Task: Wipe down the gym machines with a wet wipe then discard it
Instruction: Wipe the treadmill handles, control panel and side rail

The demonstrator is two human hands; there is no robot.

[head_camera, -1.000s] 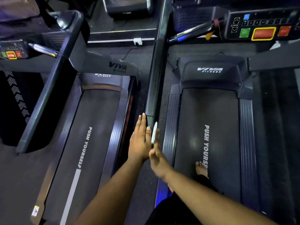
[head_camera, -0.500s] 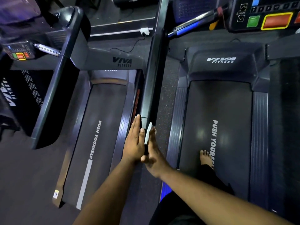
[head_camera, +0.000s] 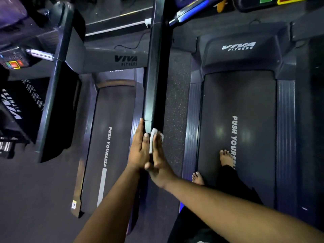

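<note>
A black treadmill handrail [head_camera: 154, 81] runs away from me between two treadmills. Its near end sits between my two hands. My left hand [head_camera: 139, 148] lies flat against the rail end's left side, fingers straight and together. My right hand [head_camera: 157, 160] presses a white wet wipe [head_camera: 152, 140] against the rail end's right side. The wipe is folded and stands on edge between my right palm and the rail. Part of the wipe is hidden behind my fingers.
A treadmill belt [head_camera: 112, 137] marked "PUSH YOURSELF" lies at left, another belt [head_camera: 236, 130] at right with my bare feet [head_camera: 226, 157] on it. A second dark handrail [head_camera: 57, 85] stands far left. Consoles with coloured buttons sit at top right [head_camera: 273, 0] and left [head_camera: 14, 64].
The view has shifted down and right, so the consoles slid toward the top edge. Both hands stay pressed on the rail's end with the wipe. My feet show further forward on the right belt.
</note>
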